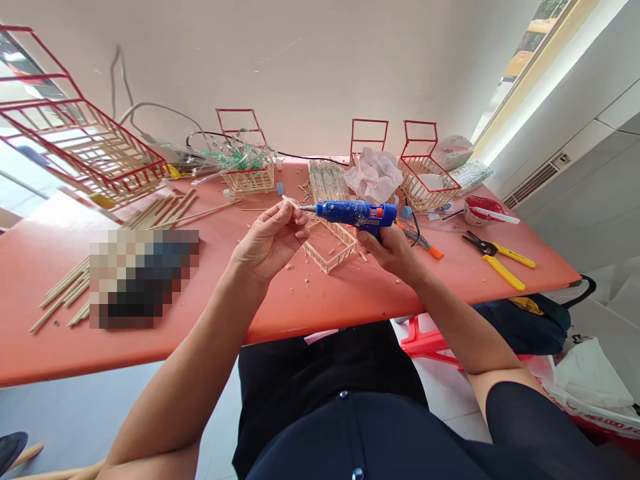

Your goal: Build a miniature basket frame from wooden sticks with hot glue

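Observation:
My right hand [395,253] is wrapped round the handle of a blue hot glue gun [345,212], held level with its nozzle pointing left. The nozzle tip meets a short wooden stick [291,201] pinched between the thumb and fingers of my left hand [270,237]. Below the glue gun, a small wooden stick frame [329,257] with short uprights rests on the table; the gun and my hands hide part of it.
On the orange table [225,287] lie loose wooden sticks [70,287], yellow-handled pliers [500,257] and a red bowl [487,210]. Red-edged stick carts [430,173] line the back. A larger cart [100,153] stands left, near a pixelated patch. Crumpled tissue [375,175] sits behind the gun.

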The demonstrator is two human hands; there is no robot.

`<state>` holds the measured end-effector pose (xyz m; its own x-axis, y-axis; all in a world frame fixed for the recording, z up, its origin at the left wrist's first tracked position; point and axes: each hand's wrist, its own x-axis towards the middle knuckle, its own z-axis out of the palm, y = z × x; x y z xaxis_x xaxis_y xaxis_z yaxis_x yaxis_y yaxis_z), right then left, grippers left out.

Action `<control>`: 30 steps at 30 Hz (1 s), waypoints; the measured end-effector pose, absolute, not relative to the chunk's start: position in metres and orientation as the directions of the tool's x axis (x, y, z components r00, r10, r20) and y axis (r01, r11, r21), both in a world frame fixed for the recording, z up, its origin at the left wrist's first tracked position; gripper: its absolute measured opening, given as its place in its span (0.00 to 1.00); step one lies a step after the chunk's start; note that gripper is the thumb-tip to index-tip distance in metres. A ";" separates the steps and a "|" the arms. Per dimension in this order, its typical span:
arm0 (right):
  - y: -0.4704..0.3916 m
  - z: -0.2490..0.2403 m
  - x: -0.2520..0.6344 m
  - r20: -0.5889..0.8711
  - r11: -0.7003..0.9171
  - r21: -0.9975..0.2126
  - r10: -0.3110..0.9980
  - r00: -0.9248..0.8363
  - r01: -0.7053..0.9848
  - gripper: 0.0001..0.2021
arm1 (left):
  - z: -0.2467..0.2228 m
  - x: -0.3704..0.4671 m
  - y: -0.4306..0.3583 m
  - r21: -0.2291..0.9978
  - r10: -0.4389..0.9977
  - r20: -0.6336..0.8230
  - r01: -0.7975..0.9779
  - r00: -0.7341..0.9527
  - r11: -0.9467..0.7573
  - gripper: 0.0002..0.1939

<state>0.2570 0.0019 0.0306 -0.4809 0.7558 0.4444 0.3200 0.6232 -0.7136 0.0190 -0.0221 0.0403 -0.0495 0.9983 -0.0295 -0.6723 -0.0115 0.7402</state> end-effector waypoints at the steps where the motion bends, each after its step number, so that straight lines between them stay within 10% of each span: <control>1: 0.002 0.031 0.257 0.442 0.621 -0.716 0.756 -0.483 0.318 0.30 | 0.040 0.019 -0.022 0.737 0.998 -0.035 -0.676 -0.053 -0.010 0.19; 16: 0.002 0.027 0.258 0.483 0.658 -0.653 0.743 -0.463 0.375 0.25 | 0.036 0.016 -0.022 0.803 1.000 0.025 -0.595 -0.017 -0.030 0.19; 21: -0.001 0.042 0.268 0.631 0.742 -0.359 0.640 -0.439 0.566 0.18 | 0.031 0.012 -0.022 0.874 0.960 0.174 -0.415 -0.218 -0.252 0.16; 30: -0.006 0.069 0.369 0.551 0.346 0.069 0.768 -0.325 0.936 0.27 | 0.040 0.010 -0.027 0.893 0.918 0.244 -0.296 -0.312 -0.338 0.11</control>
